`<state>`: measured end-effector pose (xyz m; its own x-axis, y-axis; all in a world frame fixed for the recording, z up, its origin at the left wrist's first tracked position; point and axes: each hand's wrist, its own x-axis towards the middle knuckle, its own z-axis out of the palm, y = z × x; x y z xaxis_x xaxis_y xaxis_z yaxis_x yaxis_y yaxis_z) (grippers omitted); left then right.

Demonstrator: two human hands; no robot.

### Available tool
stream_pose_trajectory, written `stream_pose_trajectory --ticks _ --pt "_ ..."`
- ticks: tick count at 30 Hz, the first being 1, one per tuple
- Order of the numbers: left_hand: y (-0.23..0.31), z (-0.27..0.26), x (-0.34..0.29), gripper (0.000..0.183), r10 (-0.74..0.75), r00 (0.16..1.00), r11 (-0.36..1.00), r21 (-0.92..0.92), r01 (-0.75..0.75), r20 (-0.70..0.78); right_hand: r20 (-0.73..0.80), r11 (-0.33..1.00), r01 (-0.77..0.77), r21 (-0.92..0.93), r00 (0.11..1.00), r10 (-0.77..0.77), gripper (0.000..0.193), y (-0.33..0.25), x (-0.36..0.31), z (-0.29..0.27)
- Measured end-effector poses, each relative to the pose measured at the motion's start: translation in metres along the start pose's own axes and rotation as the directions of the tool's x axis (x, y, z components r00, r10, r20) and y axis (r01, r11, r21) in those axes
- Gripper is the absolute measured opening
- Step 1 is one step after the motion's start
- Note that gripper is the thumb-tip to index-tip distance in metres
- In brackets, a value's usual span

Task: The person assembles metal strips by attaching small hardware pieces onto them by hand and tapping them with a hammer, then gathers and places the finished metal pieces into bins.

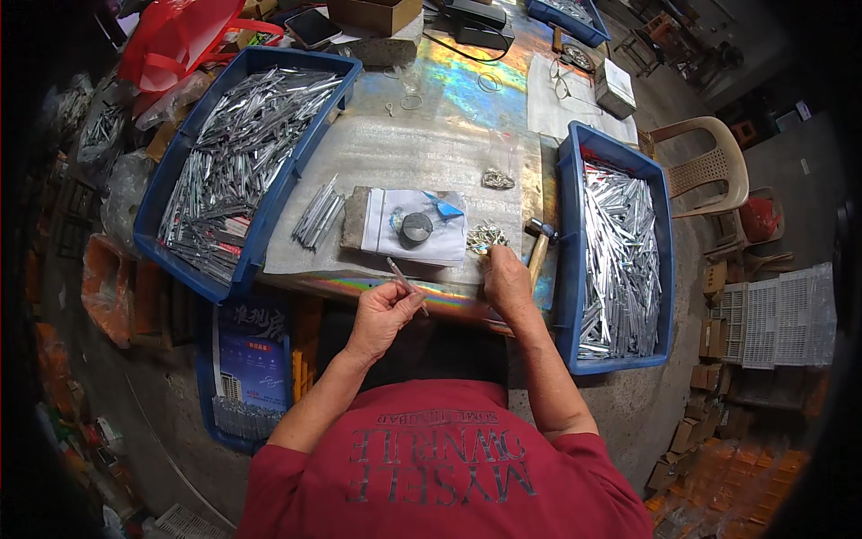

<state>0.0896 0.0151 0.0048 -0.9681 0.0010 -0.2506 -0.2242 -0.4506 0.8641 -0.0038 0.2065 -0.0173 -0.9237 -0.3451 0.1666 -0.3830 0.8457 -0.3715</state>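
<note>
My left hand [384,314] is closed around a slim silver metal piece [397,269], which slants up past the thumb in front of the table edge. Fingers together, my right hand [509,283] reaches into a little pile of small shiny metal parts [486,234]; what its fingertips hold, if anything, is hidden. Between and beyond the hands lies a block covered with white paper [438,254], bearing a round dark metal cylinder [416,229] and a scrap of blue material [446,208]. Left of the block lies a row of slim silver pieces [317,216].
A large blue bin [287,193] heaped with silver pieces stands at left, another blue bin [568,260] at right. Beside the right bin lies a hammer [539,251]. Farther back are a bag of small parts [499,178], a cardboard box [377,13] and a plastic chair [718,171].
</note>
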Motion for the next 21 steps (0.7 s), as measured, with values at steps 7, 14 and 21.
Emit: stream_pose_trajectory --ticks 7,14,21 --pt "-0.003 0.001 0.001 0.010 0.006 1.000 1.000 -0.023 -0.006 0.015 -0.141 0.948 0.016 0.319 0.990 0.031 0.009 0.004 -0.002 -0.005" --pt "-0.001 0.003 0.001 0.009 -0.008 1.000 0.999 -0.033 0.009 0.020 0.220 0.446 -0.329 0.832 0.935 0.278 0.015 0.000 -0.007 -0.014" --pt "-0.001 0.005 0.001 0.009 -0.009 1.000 1.000 -0.025 0.010 0.030 0.304 -0.007 -0.307 0.952 0.941 0.150 0.014 -0.005 -0.011 -0.025"
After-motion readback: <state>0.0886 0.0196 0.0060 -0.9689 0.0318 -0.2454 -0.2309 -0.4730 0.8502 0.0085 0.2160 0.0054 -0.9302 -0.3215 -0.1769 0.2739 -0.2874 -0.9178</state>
